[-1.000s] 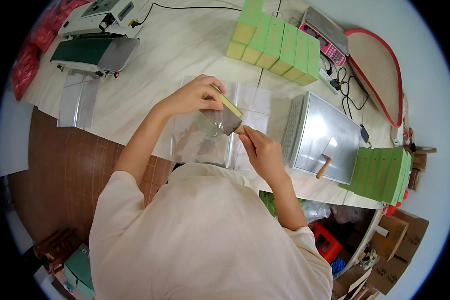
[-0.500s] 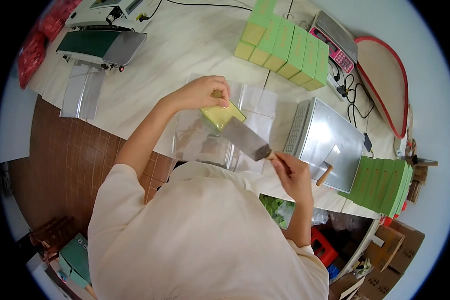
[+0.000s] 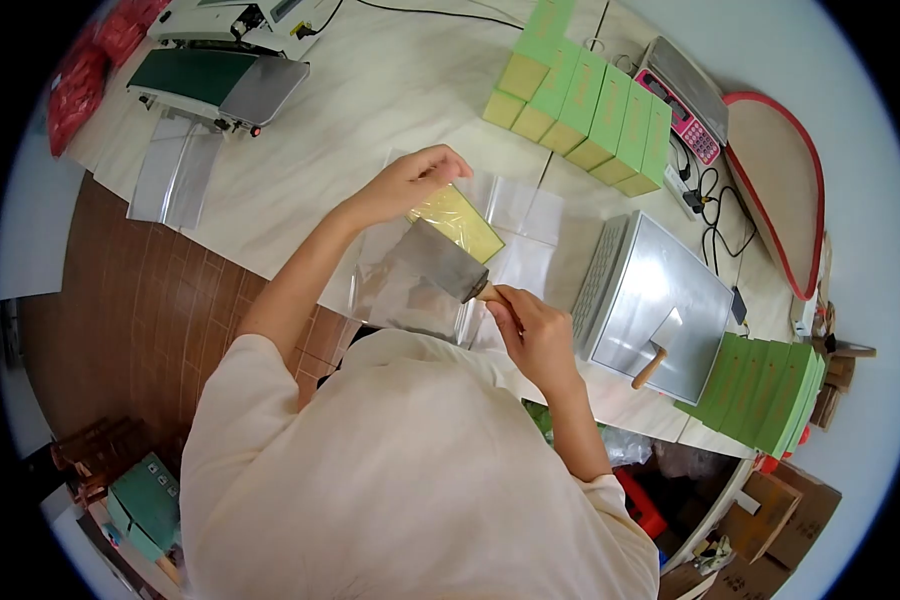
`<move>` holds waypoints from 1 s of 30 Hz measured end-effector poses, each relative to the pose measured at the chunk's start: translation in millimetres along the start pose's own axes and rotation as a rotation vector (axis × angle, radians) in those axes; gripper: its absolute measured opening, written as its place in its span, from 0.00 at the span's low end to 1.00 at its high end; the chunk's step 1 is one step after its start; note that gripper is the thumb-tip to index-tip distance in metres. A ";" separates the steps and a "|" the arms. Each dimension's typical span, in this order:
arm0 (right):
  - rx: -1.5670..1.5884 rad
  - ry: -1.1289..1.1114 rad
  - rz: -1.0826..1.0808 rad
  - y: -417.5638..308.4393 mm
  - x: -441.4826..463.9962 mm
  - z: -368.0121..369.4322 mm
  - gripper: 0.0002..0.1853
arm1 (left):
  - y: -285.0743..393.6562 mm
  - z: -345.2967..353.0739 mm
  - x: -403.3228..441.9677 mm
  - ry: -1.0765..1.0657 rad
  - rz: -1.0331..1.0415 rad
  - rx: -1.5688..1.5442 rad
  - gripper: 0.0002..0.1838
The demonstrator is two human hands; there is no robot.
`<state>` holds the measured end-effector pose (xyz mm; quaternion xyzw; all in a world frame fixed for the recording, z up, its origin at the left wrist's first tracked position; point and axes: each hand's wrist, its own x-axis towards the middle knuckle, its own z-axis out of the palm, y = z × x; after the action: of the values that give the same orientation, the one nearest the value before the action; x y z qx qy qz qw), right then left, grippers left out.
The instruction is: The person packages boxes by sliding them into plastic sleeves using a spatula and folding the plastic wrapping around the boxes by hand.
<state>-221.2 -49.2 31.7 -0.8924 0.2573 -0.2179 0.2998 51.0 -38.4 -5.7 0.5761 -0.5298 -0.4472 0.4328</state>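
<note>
A shallow yellow box [image 3: 462, 222] with a green edge, covered by shiny clear film, lies tilted on the worktable. My left hand [image 3: 417, 184] curls over its upper end, fingers bent together; the exact contact is partly hidden. In my right hand [image 3: 536, 338] is the wooden handle of a scraper, fingers wrapped round it. The scraper's wide metal blade [image 3: 432, 262] lies flat along the box's near long side and overlaps its edge. Beneath both spread clear plastic bags [image 3: 395, 285].
Several green boxes [image 3: 598, 112] stand at the back, with more [image 3: 755, 390] at right. A second scraper [image 3: 652, 364] rests on a metal-topped appliance [image 3: 665, 300]. A pink-keyed scale [image 3: 682, 125] stands at back right, a belt machine [image 3: 220, 80] at left.
The scraper blade has moved left, from the box's lower end to along its near side. My right hand has shifted left with it. My left thumb has lifted off the box's top face.
</note>
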 end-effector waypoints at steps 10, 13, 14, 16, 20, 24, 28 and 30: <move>-0.071 0.086 0.066 2.3 -6.4 -1.5 0.08 | -57.1 35.6 -15.0 0.367 0.166 -0.461 0.44; -0.137 0.093 0.089 2.0 -8.5 -0.3 0.08 | -61.0 43.8 -10.1 0.449 0.182 -0.469 0.45; -0.162 0.094 0.091 1.1 -8.8 -0.9 0.09 | -62.9 44.5 -8.0 0.478 0.176 -0.465 0.45; -0.192 0.089 0.098 0.8 -11.4 -2.4 0.09 | -64.0 42.5 -3.1 0.508 0.167 -0.445 0.44; -0.217 0.085 0.129 1.1 -22.9 -7.6 0.10 | -68.7 40.9 6.9 0.536 0.157 -0.512 0.40; -0.245 0.057 0.164 -1.9 -33.8 -12.4 0.10 | -72.4 40.3 13.7 0.530 0.181 -0.515 0.37; -0.191 0.023 0.238 -12.7 -41.7 -20.6 0.08 | -74.6 38.6 15.9 0.500 0.187 -0.563 0.35; -0.186 0.040 0.255 -12.3 -49.2 -21.8 0.08 | -72.8 38.8 15.8 0.493 0.187 -0.580 0.35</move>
<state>-267.0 -21.0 43.9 -0.8718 0.3938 -0.1711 0.2358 30.1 -50.4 -86.1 0.4693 -0.3120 -0.3852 0.7308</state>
